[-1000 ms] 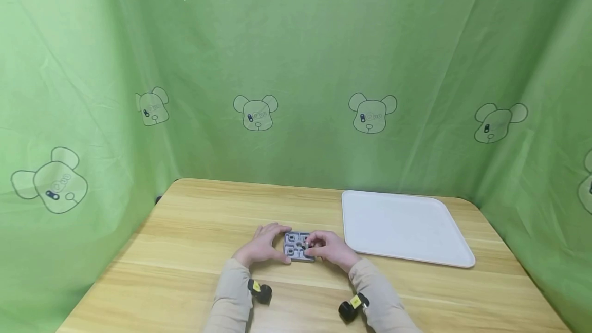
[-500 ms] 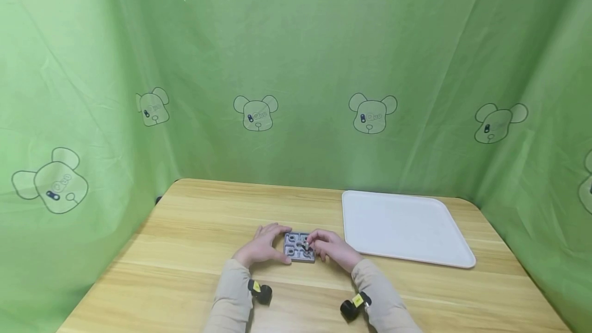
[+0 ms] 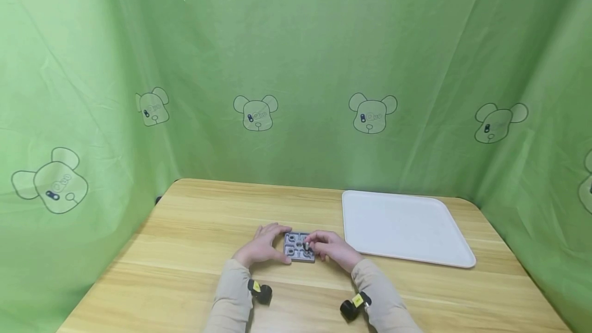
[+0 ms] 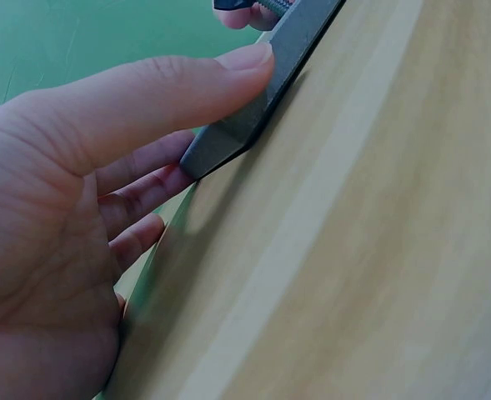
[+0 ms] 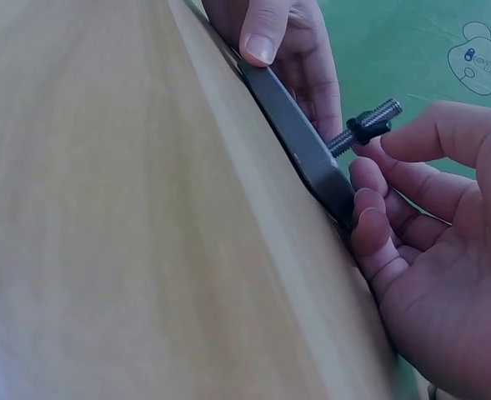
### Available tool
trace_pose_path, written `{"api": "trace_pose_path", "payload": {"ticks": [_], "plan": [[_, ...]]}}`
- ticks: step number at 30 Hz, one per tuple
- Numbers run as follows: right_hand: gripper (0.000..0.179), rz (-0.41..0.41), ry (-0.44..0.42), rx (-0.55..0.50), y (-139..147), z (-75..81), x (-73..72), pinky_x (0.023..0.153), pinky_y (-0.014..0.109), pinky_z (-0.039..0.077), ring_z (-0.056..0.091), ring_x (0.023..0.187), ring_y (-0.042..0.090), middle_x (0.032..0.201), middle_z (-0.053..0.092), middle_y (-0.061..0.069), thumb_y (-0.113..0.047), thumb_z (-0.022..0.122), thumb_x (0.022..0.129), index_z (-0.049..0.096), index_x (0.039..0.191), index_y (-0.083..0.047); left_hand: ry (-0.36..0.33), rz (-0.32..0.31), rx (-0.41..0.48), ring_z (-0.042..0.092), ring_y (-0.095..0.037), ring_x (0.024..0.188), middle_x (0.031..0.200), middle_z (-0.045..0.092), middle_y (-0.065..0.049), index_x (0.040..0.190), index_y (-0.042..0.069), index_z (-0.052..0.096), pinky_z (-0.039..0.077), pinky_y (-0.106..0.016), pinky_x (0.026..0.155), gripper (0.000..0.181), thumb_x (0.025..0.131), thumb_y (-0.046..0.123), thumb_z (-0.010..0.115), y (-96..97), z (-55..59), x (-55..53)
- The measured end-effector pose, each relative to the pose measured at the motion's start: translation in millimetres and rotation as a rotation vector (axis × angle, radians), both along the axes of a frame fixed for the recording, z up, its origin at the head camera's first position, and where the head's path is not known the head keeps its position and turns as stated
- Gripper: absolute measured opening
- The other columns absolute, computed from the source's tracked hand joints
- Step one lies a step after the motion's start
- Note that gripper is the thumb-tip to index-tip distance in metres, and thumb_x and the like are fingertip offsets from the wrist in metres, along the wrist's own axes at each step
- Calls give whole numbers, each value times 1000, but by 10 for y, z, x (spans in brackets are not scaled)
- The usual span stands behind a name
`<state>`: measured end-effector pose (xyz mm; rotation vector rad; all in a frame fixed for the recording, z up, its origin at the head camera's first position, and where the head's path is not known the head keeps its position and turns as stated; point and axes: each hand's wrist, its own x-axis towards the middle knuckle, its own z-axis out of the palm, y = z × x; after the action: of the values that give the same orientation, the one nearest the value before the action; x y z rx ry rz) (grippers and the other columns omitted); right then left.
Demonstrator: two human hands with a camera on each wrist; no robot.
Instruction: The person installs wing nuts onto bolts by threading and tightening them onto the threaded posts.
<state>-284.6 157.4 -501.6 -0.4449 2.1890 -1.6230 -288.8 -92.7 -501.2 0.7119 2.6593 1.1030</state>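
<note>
A square grey plate [image 3: 299,259] with recessed shapes lies on the table. From its right part a threaded bolt [image 5: 383,112] rises, with a black nut [image 5: 365,127] that has a protruding wing partway along it. My left hand [image 3: 262,247] grips the plate's left side, thumb on the near edge and fingers at the far edge. The thumb of my right hand [image 3: 334,249] and its forefinger pinch around the nut. Its other fingers are curled at the plate's right edge in the right wrist view. The bolt's foot is hidden there.
A white tray [image 3: 407,226] lies at the back right of the wooden table [image 3: 208,209]. Green curtains [image 3: 314,55] hang close behind and on both sides. Each wrist carries a small black camera, the left camera [image 3: 263,294] and the right camera [image 3: 349,310].
My right fingers loosened and drew back slightly from the bolt, then came in around the nut again. The left hand and the plate have stayed in place.
</note>
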Motion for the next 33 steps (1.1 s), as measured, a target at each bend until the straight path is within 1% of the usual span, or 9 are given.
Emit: {"api": "trace_pose_path", "payload": {"ticks": [5, 7, 10, 14, 22, 26, 29, 33], "plan": [[33, 16, 19, 8, -8, 7, 7, 56, 17, 45, 52, 74, 10, 95, 61, 4, -13, 62, 89, 62, 118, 3, -4, 4, -11, 27, -37, 146, 152, 42, -13, 142, 16, 48, 3, -62, 122, 88, 65, 38, 85, -3, -7, -2], [33, 26, 25, 4, -11, 8, 7, 58, 17, 46, 52, 77, 10, 95, 60, 4, -11, 62, 88, 62, 118, 4, -3, 2, -10, 27, -37, 146, 152, 42, -13, 141, 15, 48, 3, -63, 121, 88, 65, 38, 85, -4, -7, 0], [33, 31, 31, 3, -15, 5, 6, 57, 17, 45, 52, 77, 9, 93, 59, 3, -10, 64, 87, 62, 116, 5, -8, 5, -16, 27, -36, 147, 152, 42, -12, 142, 17, 48, 2, -62, 122, 88, 65, 38, 85, -5, -6, -2], [31, 16, 46, 24, -28, 7, 6, 55, 16, 45, 51, 74, 8, 89, 58, 0, -10, 67, 85, 62, 111, 5, -13, 8, -19, 26, -35, 147, 153, 42, -10, 142, 19, 47, 1, -61, 122, 89, 65, 39, 85, -8, -6, -9], [27, -20, 79, 87, -71, 17, 28, 52, 18, 44, 49, 68, 11, 80, 55, -1, -15, 73, 82, 62, 101, 2, -8, 1, -17, 26, -36, 147, 152, 42, -12, 142, 17, 47, 2, -62, 122, 89, 65, 38, 85, -9, -13, -9], [26, -43, 98, 106, -95, 22, 42, 50, 18, 42, 48, 66, 11, 79, 54, -1, -16, 75, 81, 62, 98, 0, -1, -2, -22, 27, -37, 146, 152, 42, -12, 142, 16, 47, 2, -63, 121, 89, 65, 37, 85, -9, -14, -11], [24, -55, 111, 120, -110, 19, 44, 50, 18, 42, 48, 66, 11, 78, 54, -1, -15, 75, 80, 62, 95, -2, -8, 2, -27, 26, -36, 147, 152, 42, -11, 142, 17, 47, 1, -61, 122, 88, 65, 37, 85, -6, -11, -11], [24, -42, 116, 124, -103, 11, 37, 50, 18, 43, 49, 68, 12, 79, 55, -1, -17, 75, 80, 62, 94, -2, -10, 3, -24, 26, -36, 147, 152, 42, -11, 142, 18, 48, 2, -61, 122, 88, 65, 37, 85, -4, -5, -7]]}}
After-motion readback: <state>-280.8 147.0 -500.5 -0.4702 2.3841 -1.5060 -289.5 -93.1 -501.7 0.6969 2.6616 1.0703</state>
